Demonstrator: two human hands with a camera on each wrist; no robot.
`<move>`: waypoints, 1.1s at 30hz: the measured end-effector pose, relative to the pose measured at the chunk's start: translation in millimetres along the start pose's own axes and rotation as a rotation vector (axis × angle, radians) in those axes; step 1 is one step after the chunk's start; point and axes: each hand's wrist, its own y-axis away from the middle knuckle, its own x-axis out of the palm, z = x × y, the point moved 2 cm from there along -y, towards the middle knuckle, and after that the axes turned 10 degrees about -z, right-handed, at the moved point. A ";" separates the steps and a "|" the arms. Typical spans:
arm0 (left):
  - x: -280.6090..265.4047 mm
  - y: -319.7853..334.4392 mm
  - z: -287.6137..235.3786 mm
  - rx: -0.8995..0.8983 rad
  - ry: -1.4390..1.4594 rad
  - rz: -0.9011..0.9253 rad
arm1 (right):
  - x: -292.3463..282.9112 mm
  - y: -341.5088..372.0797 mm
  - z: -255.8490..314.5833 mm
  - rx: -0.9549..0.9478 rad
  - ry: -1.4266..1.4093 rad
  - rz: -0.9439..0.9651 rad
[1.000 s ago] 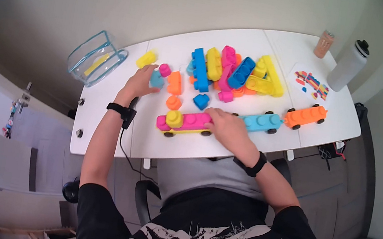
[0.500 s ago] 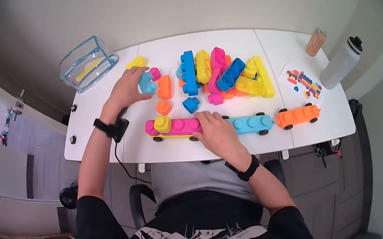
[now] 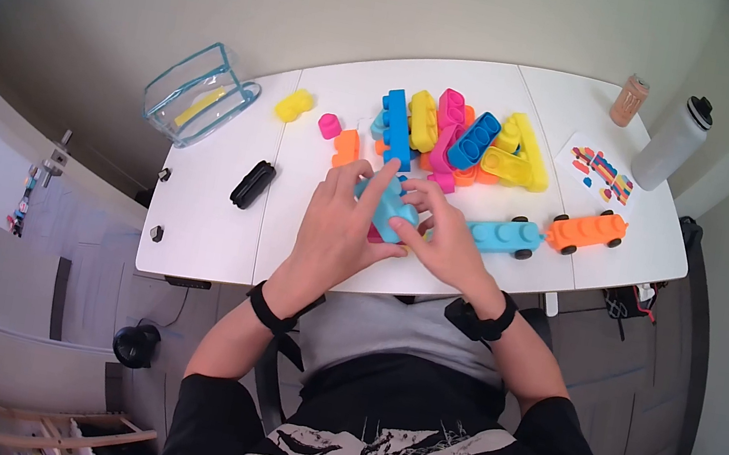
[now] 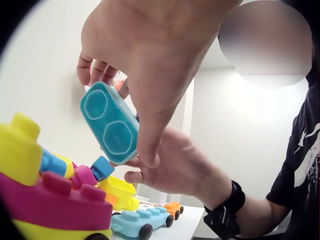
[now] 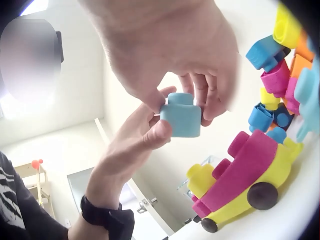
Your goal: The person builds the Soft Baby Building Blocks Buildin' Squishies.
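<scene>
A light blue two-stud toy block (image 5: pixel 181 120) is held between both hands, raised off the table. My left hand (image 3: pixel 333 227) pinches it between thumb and fingers; the left wrist view looks into the block's hollow underside. Thumb and fingers of my right hand (image 3: pixel 452 250) grip the same block from the other side. Below the hands sits a toy car with a yellow wheeled base (image 5: pixel 234 206), a long pink block (image 5: pixel 240 172) and a small yellow block (image 5: pixel 201 181) on top. In the head view the hands mostly hide that car.
To the right stand a light blue wheeled car (image 3: pixel 505 238) and an orange one (image 3: pixel 585 232). Behind is a pile with a dark blue block (image 3: pixel 395 131) and others. Around are a clear bag (image 3: pixel 203 95), black case (image 3: pixel 253 185), picture sheet (image 3: pixel 600 175), bottle (image 3: pixel 672 144) and can (image 3: pixel 630 100).
My left hand has carried the light blue block from the table's left side to above the pink and yellow car. My right hand has left that car and now grips the block too.
</scene>
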 end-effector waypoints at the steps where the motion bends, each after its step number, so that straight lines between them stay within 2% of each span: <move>1: -2.5 -1.0 2.3 -0.055 0.018 0.030 | -2.9 -2.4 -0.1 0.000 -0.006 0.007; 3: -15.2 -6.6 21.2 -0.078 -0.031 -0.035 | -11.6 -7.8 0.7 -0.142 0.114 -0.040; 4: -20.7 -6.2 39.1 -0.101 -0.113 0.064 | -15.8 -9.7 -1.9 -0.274 0.254 -0.092; 5: -24.1 -3.6 52.1 -0.124 -0.194 0.164 | -18.4 -10.3 -1.9 -0.278 0.252 -0.087; 6: -26.6 -0.3 58.6 -0.128 -0.197 0.162 | -20.1 -10.6 -0.7 -0.290 0.331 -0.077; 8: -24.2 9.7 68.6 -0.223 -0.196 0.370 | -18.7 -10.0 2.4 -0.293 0.403 -0.066; 11: -14.5 21.6 71.9 -0.294 -0.129 0.495 | -11.3 -9.1 2.6 -0.323 0.428 0.015; 14: -8.8 26.9 74.0 -0.338 -0.087 0.476 | 0.1 -5.3 -7.8 -0.399 0.494 0.059; 16: -7.2 28.7 74.4 -0.361 -0.064 0.461 | 4.4 -3.1 -9.1 -0.513 0.495 -0.007; 20: -4.9 30.0 76.4 -0.322 -0.018 0.417 | 6.0 -4.1 -9.9 -0.491 0.505 0.040; 22: -4.4 27.8 76.4 -0.309 -0.005 0.412 | 5.6 -4.1 -9.6 -0.402 0.515 0.055; 25: -7.2 20.9 77.9 -0.328 0.017 0.449 | 3.9 -5.6 -12.0 -0.389 0.511 0.070; 27: -11.2 14.7 88.0 -0.238 0.076 0.532 | 3.6 -5.8 -12.3 -0.394 0.506 0.072; 28: -11.8 10.4 100.6 -0.241 0.075 0.529 | 3.0 -5.3 -12.5 -0.394 0.502 0.073; 30: -6.6 -1.5 129.7 -0.303 0.360 0.528 | 2.8 -5.1 -11.9 -0.383 0.511 0.079; 31: -4.9 -8.5 136.5 -0.358 0.301 0.512 | 3.0 -4.8 -11.7 -0.366 0.520 0.082; 33: 18.6 -6.3 170.9 -0.316 0.220 0.517 | 3.9 -4.9 -12.5 -0.396 0.526 0.057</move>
